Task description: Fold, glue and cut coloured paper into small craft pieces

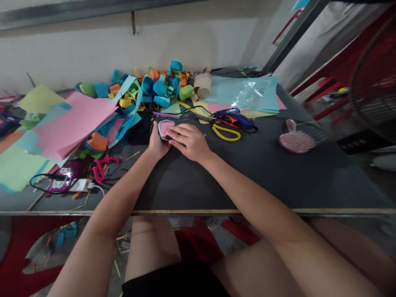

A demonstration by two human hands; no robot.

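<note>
A small folded paper piece [166, 127], pink in the middle with a light blue rim, is held above the dark table. My left hand [157, 144] wraps round it from the left and below, thumb up along its side. On its right, the fingertips of my right hand [191, 142] press against the pink face, so the hand is closed on the same piece. Scissors with yellow handles [226, 133] and a blue glue gun [236, 119] lie to the right of my hands. Behind them is a heap of folded paper pieces [159, 87] in blue, orange, green and yellow.
Pink paper sheets [74, 123] spread over the left side, near a purple power strip [66, 177] with cables. A pink hairbrush [297, 138] lies at the right. Blue sheets [222, 88] sit by a tape roll [202, 86]. A fan [375, 82] stands beyond the table's right edge.
</note>
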